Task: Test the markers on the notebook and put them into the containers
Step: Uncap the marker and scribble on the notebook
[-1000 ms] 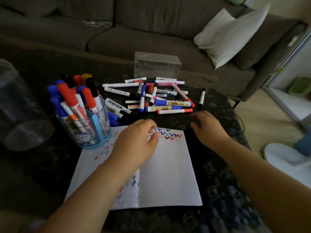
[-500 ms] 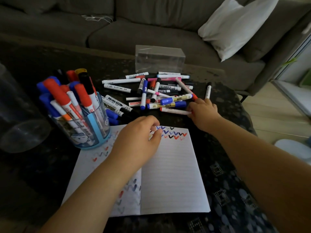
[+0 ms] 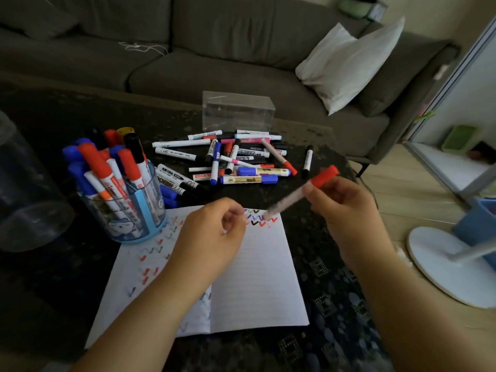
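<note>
Above the notebook's (image 3: pixel 257 277) top right corner, right hand (image 3: pixel 346 210) pinches a red-capped white marker (image 3: pixel 300 193), cap up and to the right, blurred lower end over the zigzag test marks (image 3: pixel 259 220). Left hand (image 3: pixel 212 237) rests on the open notebook, fingers curled, pinching nothing visible. Loose marker pile (image 3: pixel 236 159) lies on the dark tabletop (image 3: pixel 330 277) beyond the notebook. Blue cup (image 3: pixel 128 210) full of markers stands at the notebook's left corner. Clear box (image 3: pixel 239 111) sits behind the pile.

dark table (image 3: pixel 335 291), notebook (image 3: pixel 257 277), loose markers (image 3: pixel 241 162), cup (image 3: pixel 128 210)
</note>
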